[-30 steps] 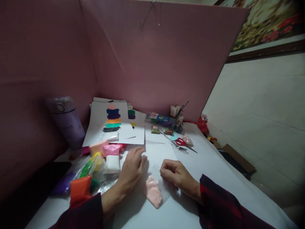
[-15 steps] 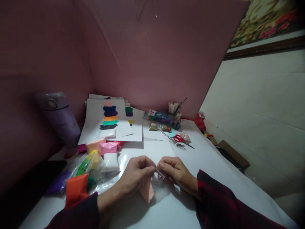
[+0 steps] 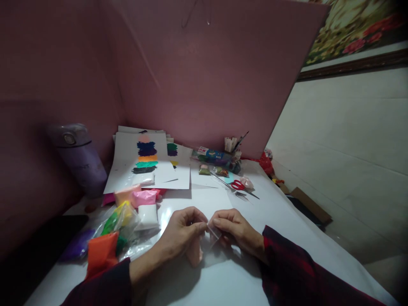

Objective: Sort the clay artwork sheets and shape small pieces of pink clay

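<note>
Both hands meet above the white table, low in the middle of the head view. My left hand [image 3: 188, 229] pinches one edge of a clear plastic bag [image 3: 213, 233] between thumb and index finger. Opposite it, my right hand [image 3: 234, 225] is closed on the bag's other side, thumb against the curled fingers. A peach-coloured piece [image 3: 194, 253] hangs below the left fingers, partly hidden by them; whether it lies inside the bag cannot be made out.
Coloured packets [image 3: 102, 250] and clear wrappers lie on the left, before a purple bottle [image 3: 81, 163]. Behind are painted sheets [image 3: 127, 148]. Red-handled scissors [image 3: 237, 185], a fork [image 3: 237, 193] and small bags [image 3: 204, 170] sit farther back on the table [image 3: 287, 238].
The peach-coloured piece has shifted slightly up and left and shows less below my left hand. The clear bag between the fingers has changed its tilt. Both hands keep their pinch.
</note>
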`<state>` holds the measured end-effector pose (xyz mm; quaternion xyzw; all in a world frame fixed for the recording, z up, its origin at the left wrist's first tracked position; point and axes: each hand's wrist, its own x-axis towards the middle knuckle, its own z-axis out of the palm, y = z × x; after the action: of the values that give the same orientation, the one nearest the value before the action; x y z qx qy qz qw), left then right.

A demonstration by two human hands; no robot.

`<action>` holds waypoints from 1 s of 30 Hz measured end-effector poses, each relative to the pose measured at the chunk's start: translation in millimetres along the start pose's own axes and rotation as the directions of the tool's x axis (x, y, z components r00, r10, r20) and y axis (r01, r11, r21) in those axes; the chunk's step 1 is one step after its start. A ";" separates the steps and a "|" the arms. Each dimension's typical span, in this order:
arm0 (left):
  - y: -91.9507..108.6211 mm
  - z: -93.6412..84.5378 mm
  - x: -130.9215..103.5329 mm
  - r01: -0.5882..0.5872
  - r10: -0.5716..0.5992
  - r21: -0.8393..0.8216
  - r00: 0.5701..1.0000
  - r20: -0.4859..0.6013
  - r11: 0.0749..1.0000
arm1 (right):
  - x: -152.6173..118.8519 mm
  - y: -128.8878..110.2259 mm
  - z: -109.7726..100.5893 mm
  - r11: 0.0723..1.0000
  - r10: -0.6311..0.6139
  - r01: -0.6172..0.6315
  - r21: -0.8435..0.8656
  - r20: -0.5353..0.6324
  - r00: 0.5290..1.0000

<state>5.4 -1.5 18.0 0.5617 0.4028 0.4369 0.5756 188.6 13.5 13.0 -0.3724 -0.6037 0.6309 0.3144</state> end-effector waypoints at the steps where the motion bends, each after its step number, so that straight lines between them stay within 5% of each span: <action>1: 0.5 0.0 -0.1 0.004 -0.004 0.012 1.000 0.000 1.000 | -0.3 -0.3 0.1 1.000 0.000 0.000 -0.010 0.004 1.000; 30: 2.7 -1.0 -0.6 -0.004 0.003 0.036 1.000 0.015 0.999 | 0.3 3.4 -1.2 0.998 -0.037 0.040 -0.054 0.061 0.997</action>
<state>4.1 -1.8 20.6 0.5760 0.4053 0.4263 0.5677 189.7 14.1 9.6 -0.3501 -0.6370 0.6189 0.2978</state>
